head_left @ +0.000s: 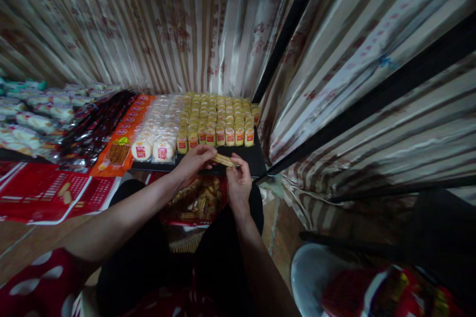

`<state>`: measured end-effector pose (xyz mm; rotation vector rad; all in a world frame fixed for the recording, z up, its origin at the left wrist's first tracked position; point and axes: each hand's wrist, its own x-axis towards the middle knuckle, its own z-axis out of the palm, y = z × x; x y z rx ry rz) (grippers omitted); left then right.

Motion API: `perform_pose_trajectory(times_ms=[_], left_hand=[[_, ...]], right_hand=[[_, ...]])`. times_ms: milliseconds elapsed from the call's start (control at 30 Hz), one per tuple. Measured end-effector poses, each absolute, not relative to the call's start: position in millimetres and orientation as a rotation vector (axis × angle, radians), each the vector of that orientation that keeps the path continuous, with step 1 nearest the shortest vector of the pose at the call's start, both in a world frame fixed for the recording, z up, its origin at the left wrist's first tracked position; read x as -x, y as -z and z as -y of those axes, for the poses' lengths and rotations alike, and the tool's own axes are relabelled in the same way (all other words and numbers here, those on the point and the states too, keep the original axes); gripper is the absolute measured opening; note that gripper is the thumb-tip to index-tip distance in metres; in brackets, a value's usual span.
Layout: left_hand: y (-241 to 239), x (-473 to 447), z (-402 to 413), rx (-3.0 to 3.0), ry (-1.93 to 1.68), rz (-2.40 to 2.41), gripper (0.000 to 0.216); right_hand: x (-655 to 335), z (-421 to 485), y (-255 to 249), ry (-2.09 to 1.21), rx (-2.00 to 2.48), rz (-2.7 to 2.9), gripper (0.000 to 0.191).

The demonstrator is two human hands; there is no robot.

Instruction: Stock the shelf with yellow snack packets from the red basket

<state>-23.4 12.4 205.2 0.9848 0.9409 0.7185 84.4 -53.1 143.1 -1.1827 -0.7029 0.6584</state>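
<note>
Between my two hands is a long, ridged, tan snack stick (223, 160), seemingly in a clear wrapper. The fingers of my left hand (196, 162) pinch its left end, and those of my right hand (240, 178) grip its right end. Just beyond, rows of small yellow wrapped snacks (219, 133) with red labels stand on a black shelf (256, 161). Below my hands, between the knees, an open red bag (195, 200) holds many similar tan pieces in shiny wrapping.
Left of the yellow snacks lie round white wrapped crackers (163, 149), an orange packet (121, 141), dark red wrapped sticks (92, 131) and white packets (48, 114). Striped curtains (167, 25) and black frame bars (357, 104) enclose the shelf. A pale basin (308, 272) sits lower right.
</note>
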Motion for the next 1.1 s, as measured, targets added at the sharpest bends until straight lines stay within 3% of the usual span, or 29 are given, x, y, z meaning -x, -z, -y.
perform_pose_trajectory(times_ms=[233, 433, 533, 767, 967, 1100], left_hand=[[-200.7, 10.9, -26.1, -1.175, -0.811, -0.999, 0.020], [-204.4, 7.4, -38.9, -1.296, -0.781, -0.976, 0.059], [-208.0, 2.9, -47.5, -1.335, -0.773, -0.974, 0.067], [-228.2, -28.3, -77.0, -1.605, -0.775, -1.053, 0.059], [-238.7, -63.8, -102.7, -1.852, -0.784, -1.042, 0.046], [-242.9, -97.5, -125.1, -2.041, -0.836, -0.949, 0.048]], right_hand=[[-86.2, 53.2, -146.4, -0.519, 1.233, 0.871, 0.013], [-109.7, 42.9, -148.3, -0.279, 1.433, 0.885, 0.025], [-126.8, 27.5, -140.4, -0.166, 1.556, 0.800, 0.032], [-152.4, -10.9, -125.3, -0.123, 1.692, 0.697, 0.047], [-167.8, -34.1, -117.1, -0.133, 1.780, 0.674, 0.050], [-169.8, -39.1, -102.8, -0.113, 1.791, 0.804, 0.051]])
